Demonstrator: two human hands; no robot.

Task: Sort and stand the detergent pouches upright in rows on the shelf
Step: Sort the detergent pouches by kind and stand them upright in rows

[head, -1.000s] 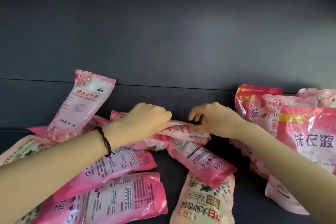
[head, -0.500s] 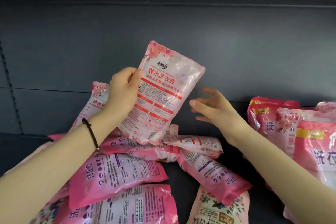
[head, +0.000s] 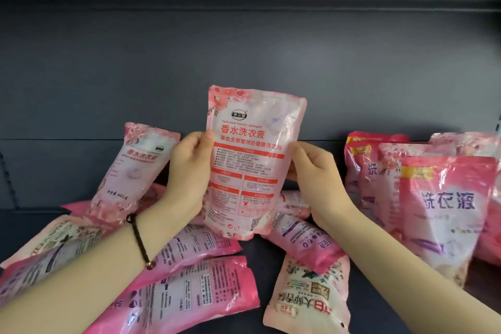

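only bare shelf floor (head: 261, 252) is a narrow dark strip in the middle, and the held pouch (head: 249, 165) hangs right over it. heap of flat pouches (head: 189, 293) crowds the left, standing pouches (head: 447, 206) wall off the right, a flowery pouch (head: 306, 295) lies across the front. loads of room up along the back wall (head: 244, 49)

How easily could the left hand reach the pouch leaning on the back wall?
Probably yes: the leaning pouch is just beside the left hand, with nothing between. But that hand grips the held pouch, as the right hand does, so it must let go first.
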